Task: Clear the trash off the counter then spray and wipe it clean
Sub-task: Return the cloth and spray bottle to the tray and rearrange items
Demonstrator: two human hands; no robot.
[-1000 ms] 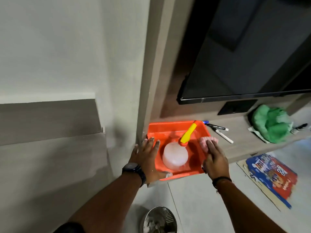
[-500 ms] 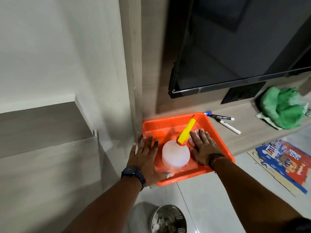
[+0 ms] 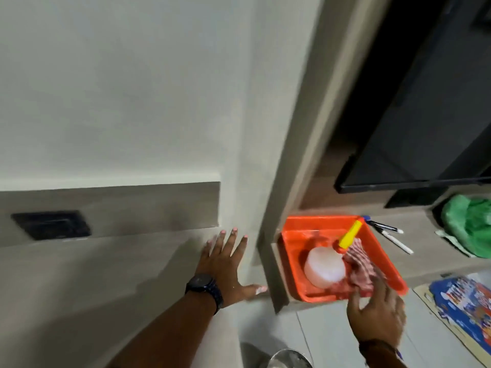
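Observation:
An orange tray (image 3: 318,221) sits on the wooden counter (image 3: 425,258) under the TV. In it lie a white spray bottle (image 3: 324,266) with a yellow nozzle (image 3: 350,235) and a pink striped cloth (image 3: 358,261). My right hand (image 3: 377,312) is at the tray's front right edge, fingers closed on the near end of the cloth. My left hand (image 3: 225,264) is spread flat, empty, against the lower grey surface left of the tray's shelf. A green plastic bag (image 3: 470,229) lies crumpled on the counter at the far right.
Two markers (image 3: 390,235) lie on the counter right of the tray. A black TV (image 3: 425,128) hangs above. A metal bin (image 3: 289,359) stands on the floor below. A blue printed package (image 3: 462,301) lies on the floor at right. A black socket plate (image 3: 50,224) is at far left.
My left hand has left the tray's left rim and moved left onto the lower surface. My right hand has drawn back to the tray's front edge with the cloth. The view has swung left.

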